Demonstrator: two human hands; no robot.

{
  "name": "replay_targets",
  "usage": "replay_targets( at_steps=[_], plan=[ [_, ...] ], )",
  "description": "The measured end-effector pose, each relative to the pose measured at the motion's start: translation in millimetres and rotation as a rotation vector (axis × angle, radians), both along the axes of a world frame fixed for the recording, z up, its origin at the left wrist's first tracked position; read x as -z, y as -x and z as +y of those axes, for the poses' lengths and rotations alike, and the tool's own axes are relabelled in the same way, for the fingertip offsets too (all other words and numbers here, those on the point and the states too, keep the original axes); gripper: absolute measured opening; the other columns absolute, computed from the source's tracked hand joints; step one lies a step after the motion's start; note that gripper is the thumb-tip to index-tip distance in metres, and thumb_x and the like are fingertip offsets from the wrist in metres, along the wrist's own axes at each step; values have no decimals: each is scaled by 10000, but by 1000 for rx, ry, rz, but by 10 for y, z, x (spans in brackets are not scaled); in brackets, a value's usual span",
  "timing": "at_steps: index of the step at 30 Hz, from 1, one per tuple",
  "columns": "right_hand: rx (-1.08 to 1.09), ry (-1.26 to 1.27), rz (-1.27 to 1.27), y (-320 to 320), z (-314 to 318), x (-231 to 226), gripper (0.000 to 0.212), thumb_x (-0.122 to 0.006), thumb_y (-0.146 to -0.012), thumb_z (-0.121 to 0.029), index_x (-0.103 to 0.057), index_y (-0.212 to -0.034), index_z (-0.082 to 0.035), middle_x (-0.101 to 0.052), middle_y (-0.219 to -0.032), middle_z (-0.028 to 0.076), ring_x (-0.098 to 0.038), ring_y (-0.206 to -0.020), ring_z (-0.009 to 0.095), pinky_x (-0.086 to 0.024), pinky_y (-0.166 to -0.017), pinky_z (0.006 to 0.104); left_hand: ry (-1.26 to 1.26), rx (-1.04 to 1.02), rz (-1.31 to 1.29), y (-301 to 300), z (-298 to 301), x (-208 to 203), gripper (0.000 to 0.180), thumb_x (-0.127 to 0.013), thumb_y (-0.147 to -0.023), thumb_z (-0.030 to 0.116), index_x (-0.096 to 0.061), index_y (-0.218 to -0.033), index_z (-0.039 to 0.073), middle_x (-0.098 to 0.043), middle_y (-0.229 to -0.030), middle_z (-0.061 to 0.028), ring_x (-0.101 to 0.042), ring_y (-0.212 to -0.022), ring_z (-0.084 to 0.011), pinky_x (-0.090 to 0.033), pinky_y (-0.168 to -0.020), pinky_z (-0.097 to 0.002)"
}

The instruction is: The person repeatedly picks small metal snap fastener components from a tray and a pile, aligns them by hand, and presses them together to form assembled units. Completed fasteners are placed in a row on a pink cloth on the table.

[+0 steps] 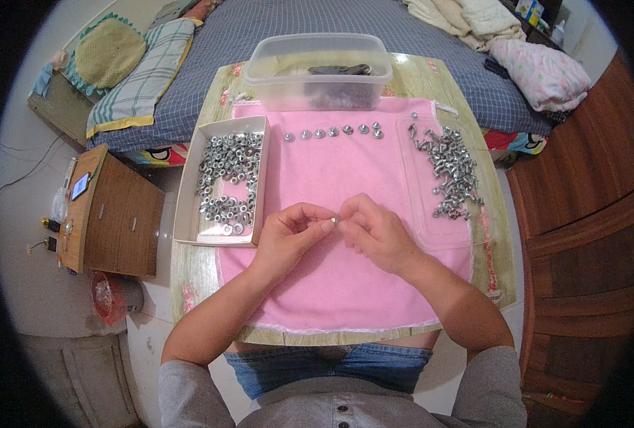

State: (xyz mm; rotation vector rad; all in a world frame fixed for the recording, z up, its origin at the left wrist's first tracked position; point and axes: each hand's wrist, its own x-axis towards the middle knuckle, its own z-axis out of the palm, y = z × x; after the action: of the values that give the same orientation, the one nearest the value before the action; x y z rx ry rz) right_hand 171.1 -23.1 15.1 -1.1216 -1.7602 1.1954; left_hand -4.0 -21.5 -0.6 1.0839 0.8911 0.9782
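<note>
Over the middle of the pink cloth, my two hands meet fingertip to fingertip. My left hand pinches a small silver fastener between thumb and forefinger. The fingers of my right hand are closed at its other side; they partly cover it, so I cannot tell nut from screw. Left of my hands, a white box holds many loose metal nuts. To the right, a pile of silver screws lies on a clear plastic lid. Beyond my hands runs a row of several screws with nuts on them.
A translucent plastic tub with dark items inside stands at the table's far edge. Behind it is a bed with a checked cover. A wooden cabinet carrying a phone is at the left, with a red-lined bin below.
</note>
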Motion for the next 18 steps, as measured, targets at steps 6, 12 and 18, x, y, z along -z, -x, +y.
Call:
replay_targets(
  at_steps=[6,12,18],
  plan=[
    [15,38,-46,4,-5,-6,121,-493,-838,-139,-446,-849,-28,-537,-540,75,-547,-490,177,-415,-467,294,-1,-9,50,-8,-10,-12,132,-569,-805,17,-571,-934,-13,-600,-859,-61,-568,-763,-98,-479,-701,-210],
    [6,-5,-19,3,-13,5,126,-469,-855,-154,-452,-830,-32,-536,-542,70,-537,-483,177,-416,-468,294,0,-17,26,-10,-12,-9,135,-575,-799,11,-572,-932,-13,-599,-860,-61,-567,-762,-94,-479,-699,-205],
    [18,109,-17,-6,-11,10,157,-455,-867,-176,-472,-834,-23,-526,-551,59,-509,-468,143,-415,-460,273,-22,-21,47,-18,-25,18,125,-604,-790,47,-592,-906,2,-596,-823,-19,-537,-747,-57,-437,-678,-180]
  ],
)
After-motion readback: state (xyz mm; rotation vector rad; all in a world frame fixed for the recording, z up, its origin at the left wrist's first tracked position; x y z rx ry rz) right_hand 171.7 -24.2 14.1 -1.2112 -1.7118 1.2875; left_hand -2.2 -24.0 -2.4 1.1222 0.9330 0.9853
